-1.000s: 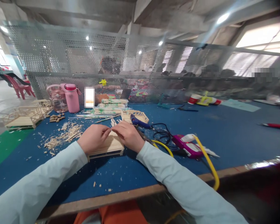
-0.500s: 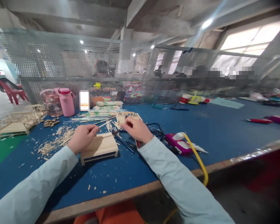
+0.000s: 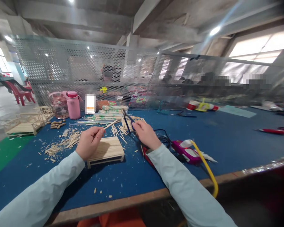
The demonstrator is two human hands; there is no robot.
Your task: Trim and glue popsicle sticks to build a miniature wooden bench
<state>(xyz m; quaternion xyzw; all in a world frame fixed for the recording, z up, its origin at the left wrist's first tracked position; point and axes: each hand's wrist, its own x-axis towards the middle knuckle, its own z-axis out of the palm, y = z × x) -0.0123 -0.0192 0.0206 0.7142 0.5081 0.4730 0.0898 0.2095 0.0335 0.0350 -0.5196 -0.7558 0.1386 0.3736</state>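
Observation:
My left hand point(image 3: 91, 142) is closed in a pinch around a thin wooden stick point(image 3: 111, 124), which points up and to the right. Below that hand stands a small slatted wooden platform point(image 3: 109, 148) on short legs. My right hand point(image 3: 146, 134) grips dark pliers point(image 3: 126, 121), held upright with the head up and the handles spread apart. Behind the pliers sits a small wooden frame piece point(image 3: 139, 121), partly hidden by my right hand. Short cut sticks point(image 3: 118, 130) lie scattered between my two hands.
Wood scraps point(image 3: 63, 142), peanuts point(image 3: 58, 124) and finished wooden frames point(image 3: 26, 124) lie left. Bagged sticks point(image 3: 106, 115) and a pink bottle point(image 3: 73, 105) stand before a perforated metal screen point(image 3: 85, 69). A purple device point(image 3: 186, 153) with a yellow tube point(image 3: 207, 170) lies right.
My right hand has picked the dark pliers up off the table and raised them. My left hand still holds the stick, now lifted slightly. The whole view has shifted a little.

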